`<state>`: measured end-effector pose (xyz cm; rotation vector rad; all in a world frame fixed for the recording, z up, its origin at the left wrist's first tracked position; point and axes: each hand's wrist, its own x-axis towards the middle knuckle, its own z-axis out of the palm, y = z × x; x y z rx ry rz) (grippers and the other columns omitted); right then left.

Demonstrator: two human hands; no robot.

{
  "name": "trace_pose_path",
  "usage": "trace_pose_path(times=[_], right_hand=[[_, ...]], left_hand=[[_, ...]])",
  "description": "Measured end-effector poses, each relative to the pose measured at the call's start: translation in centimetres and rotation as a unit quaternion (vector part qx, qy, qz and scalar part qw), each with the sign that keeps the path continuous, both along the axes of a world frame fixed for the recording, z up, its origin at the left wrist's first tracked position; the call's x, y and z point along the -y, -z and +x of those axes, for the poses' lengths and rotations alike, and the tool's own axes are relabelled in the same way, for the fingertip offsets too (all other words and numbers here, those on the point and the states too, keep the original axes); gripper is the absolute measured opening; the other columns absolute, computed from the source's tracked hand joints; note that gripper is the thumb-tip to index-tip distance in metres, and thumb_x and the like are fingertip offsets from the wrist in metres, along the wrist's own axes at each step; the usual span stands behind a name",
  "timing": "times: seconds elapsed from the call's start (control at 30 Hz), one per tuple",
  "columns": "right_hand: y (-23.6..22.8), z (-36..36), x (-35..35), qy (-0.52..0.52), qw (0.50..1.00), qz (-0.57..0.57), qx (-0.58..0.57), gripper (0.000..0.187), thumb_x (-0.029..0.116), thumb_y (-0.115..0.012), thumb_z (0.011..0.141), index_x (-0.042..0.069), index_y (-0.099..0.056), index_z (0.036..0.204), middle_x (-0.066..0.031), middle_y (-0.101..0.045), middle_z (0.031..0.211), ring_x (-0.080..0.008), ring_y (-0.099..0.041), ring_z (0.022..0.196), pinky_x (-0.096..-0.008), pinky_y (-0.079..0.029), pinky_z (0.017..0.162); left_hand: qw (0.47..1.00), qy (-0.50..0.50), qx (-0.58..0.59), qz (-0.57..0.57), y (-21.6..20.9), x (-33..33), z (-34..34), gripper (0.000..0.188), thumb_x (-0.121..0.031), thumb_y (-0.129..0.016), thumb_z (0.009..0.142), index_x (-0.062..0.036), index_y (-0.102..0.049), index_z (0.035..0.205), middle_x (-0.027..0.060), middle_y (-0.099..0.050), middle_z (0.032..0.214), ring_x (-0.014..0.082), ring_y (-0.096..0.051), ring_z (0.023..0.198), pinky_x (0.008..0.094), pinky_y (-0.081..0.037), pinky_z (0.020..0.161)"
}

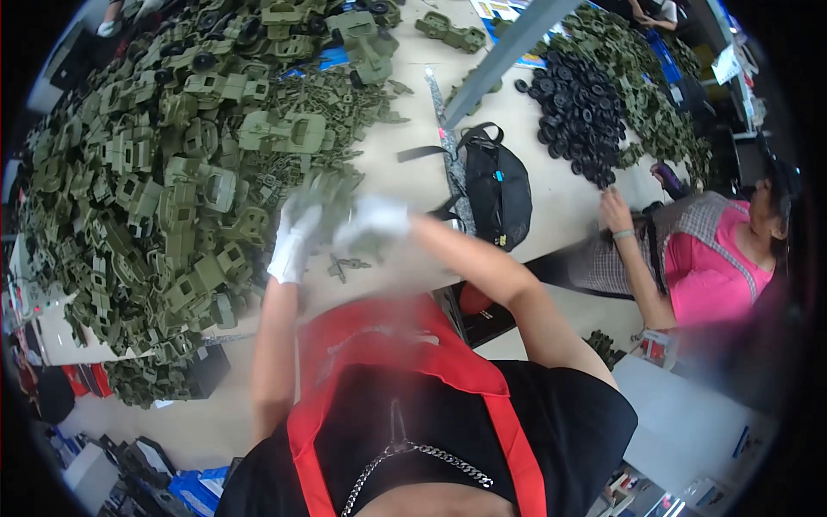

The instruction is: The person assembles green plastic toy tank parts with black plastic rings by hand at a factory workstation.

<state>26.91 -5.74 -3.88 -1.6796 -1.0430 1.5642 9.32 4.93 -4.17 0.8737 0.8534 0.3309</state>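
Above the near edge of the table, my left hand (296,234) in a white glove is closed on an olive-green plastic toy vehicle part (330,196), which is smeared by motion. My right hand (376,219), also white-gloved, is beside the part; blur hides its fingers and whether it grips anything. Some green shows just under the right hand, too blurred to name. On the table below my hands lies a small cross-shaped green piece (343,266). Left of my hands rises a big heap of olive-green toy vehicle bodies (177,207), with many small green parts (345,108) scattered behind.
A black backpack (498,194) lies on the table to my right. Beyond it are a pile of black toy wheels (577,112) and more green parts (624,77). A grey post (508,65) slants across the far side. At right, a co-worker in pink (706,267) reaches toward the wheels.
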Motion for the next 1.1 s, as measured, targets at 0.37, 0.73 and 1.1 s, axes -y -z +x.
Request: trace_pose_path(times=[0.37,0.73,1.1], right_hand=[[-2.5,24.5,-12.3,0.583,0.785,0.205,-0.032,0.042,0.048,-0.060,0.087,0.009,-0.066,0.102,-0.0076,-0.067,0.106,-0.0218,-0.062,0.095,-0.0390,-0.048,0.088],[-0.8,4.0,-12.2,0.211,0.919,0.075,0.326,0.042,0.024,-0.065,0.072,0.007,-0.066,0.110,-0.0178,-0.067,0.104,-0.0299,-0.064,0.098,-0.0364,-0.049,0.088],[-0.8,-5.7,1.0,0.097,0.995,0.024,-0.028,0.049,0.012,-0.066,0.077,-0.004,-0.058,0.122,-0.0158,-0.067,0.110,-0.0162,-0.064,0.091,-0.0274,-0.050,0.082]], left_hand=[[0.979,-0.061,-0.167,0.100,2.2,5.9,-7.8,0.045,-0.019,-0.070,0.085,-0.0016,-0.056,0.124,0.0104,-0.062,0.116,0.0161,-0.056,0.105,0.0292,-0.045,0.092],[0.965,-0.145,-0.110,0.191,-1.4,1.7,-3.4,0.070,-0.010,-0.072,0.081,-0.0035,-0.036,0.140,0.0142,-0.055,0.125,0.0206,-0.055,0.111,0.0325,-0.044,0.096],[0.981,0.085,0.050,0.170,1.8,0.6,-4.4,0.109,-0.002,-0.079,0.063,-0.0069,-0.009,0.147,0.0161,-0.055,0.128,0.0271,-0.055,0.116,0.0409,-0.044,0.101]])
